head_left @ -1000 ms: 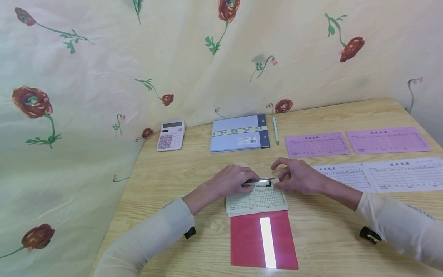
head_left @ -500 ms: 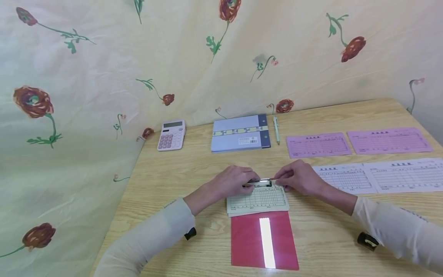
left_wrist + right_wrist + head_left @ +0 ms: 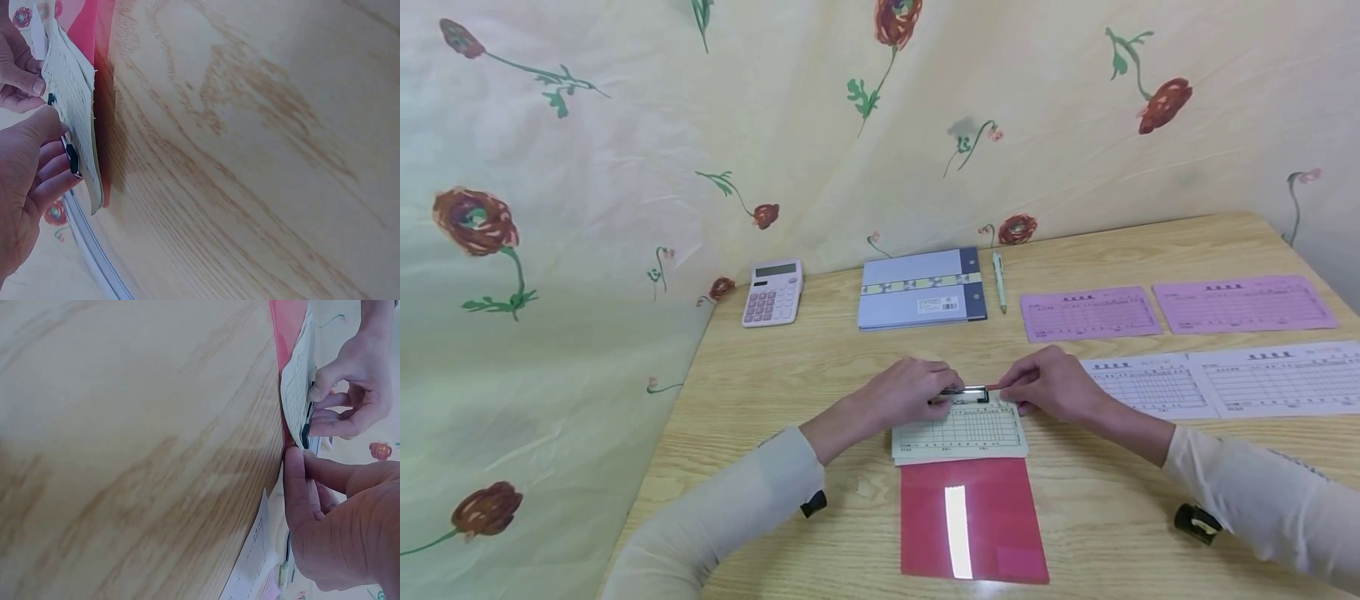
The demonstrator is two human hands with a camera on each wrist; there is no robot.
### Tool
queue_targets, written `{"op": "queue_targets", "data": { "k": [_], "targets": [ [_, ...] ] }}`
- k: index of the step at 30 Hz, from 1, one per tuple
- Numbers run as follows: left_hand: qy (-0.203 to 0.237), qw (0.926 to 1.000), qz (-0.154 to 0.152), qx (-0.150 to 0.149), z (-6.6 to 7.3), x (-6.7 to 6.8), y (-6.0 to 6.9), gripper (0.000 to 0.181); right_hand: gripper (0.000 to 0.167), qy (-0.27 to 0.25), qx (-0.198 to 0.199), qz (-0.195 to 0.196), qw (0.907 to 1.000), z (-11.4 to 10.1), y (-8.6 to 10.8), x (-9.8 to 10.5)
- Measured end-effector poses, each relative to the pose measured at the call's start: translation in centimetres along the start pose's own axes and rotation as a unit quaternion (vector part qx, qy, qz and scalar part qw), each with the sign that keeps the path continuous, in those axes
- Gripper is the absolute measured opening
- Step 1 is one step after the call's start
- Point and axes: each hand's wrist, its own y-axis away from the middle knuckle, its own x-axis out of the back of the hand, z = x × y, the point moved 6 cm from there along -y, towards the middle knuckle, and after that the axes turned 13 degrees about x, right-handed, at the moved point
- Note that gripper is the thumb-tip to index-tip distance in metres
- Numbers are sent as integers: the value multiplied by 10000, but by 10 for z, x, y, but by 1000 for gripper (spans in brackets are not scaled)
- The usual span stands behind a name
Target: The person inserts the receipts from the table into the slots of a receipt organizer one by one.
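Note:
A red clipboard [image 3: 925,525] lies on the wooden table with a stack of pale printed form slips [image 3: 962,433] over its upper part. At its top edge my left hand [image 3: 901,393] grips the metal clip [image 3: 974,396], thumb on the near side and fingers behind, as the left wrist view also shows. My right hand [image 3: 1063,387] pinches the top right corner of the slips and board between thumb and fingers. In the right wrist view the slips [image 3: 297,381] bow up slightly from the red board. Whether the clip is pressed fully open cannot be told.
A pink calculator [image 3: 772,292], a blue binder [image 3: 917,292] and a pale green pen [image 3: 998,282] lie along the back. Purple forms [image 3: 1090,313] and white forms [image 3: 1277,379] are spread at the right. A floral cloth [image 3: 820,125] hangs behind the table.
My right hand's raised, spread fingers have closed into a pinch on the corner of the slips. The slips' near edge has shifted slightly. My left hand stays on the clip.

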Motion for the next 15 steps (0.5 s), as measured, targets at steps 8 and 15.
{"op": "queue_targets", "data": {
  "k": [8,15],
  "targets": [
    [153,9995,-172,204,0,2,-1,30,17,-446,-265,26,9986,2,2,3],
    [229,9993,-200,233,0,2,0,32,18,-480,-411,43,9980,3,2,3]
  ]
}}
